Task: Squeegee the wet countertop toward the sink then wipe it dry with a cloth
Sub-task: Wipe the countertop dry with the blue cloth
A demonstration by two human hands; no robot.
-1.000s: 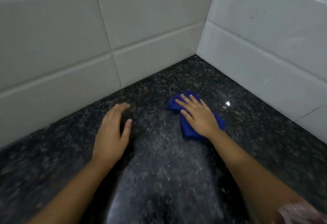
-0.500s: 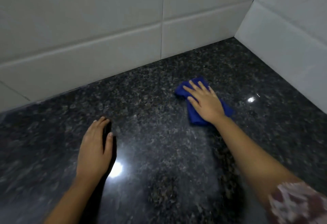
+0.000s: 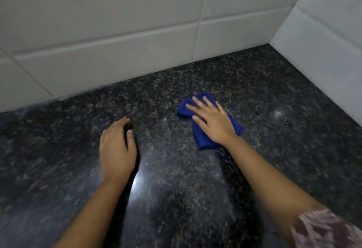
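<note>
A crumpled blue cloth (image 3: pixel 199 138) lies on the dark speckled granite countertop (image 3: pixel 274 149). My right hand (image 3: pixel 212 121) presses flat on top of it, fingers spread and pointing to the far left. My left hand (image 3: pixel 116 149) rests palm down on the bare countertop to the left of the cloth, fingers together, holding nothing. No squeegee and no sink are in view.
White tiled walls (image 3: pixel 117 32) meet in a corner at the far right (image 3: pixel 278 39) and border the countertop at the back and right. Light glints off the stone near my left wrist (image 3: pixel 137 183).
The view has swung left, away from the corner. My right hand has slid the cloth left along the counter, and my left hand has stayed flat on the stone beside it.
</note>
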